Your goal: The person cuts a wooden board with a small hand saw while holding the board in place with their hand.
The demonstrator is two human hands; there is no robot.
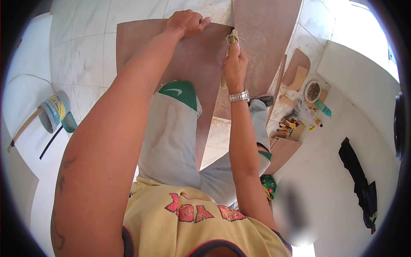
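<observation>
My left hand (pixel 185 22) is closed over the far edge of a brown board (pixel 139 45), fingers curled and thumb pointing right. My right hand (pixel 235 64), with a metal watch on its wrist, is wrapped round the yellowish handle of a handsaw (pixel 233 36). String or cord is tied about that handle. The thin blade reaches away from me, beside the board's right corner. To the right lies a second brown board (pixel 266 36), dusted with sawdust. My left knee (pixel 177 95), covered by a green patch, presses on the first board.
Brown offcuts (pixel 295 70), a round tub (pixel 313 91), a teal bottle (pixel 322 108), a clear plastic bag (pixel 303 112) and hand tools (pixel 287 125) lie along the right wall. At left is a blue-yellow bucket (pixel 55 112). A long black item (pixel 359 182) is at far right.
</observation>
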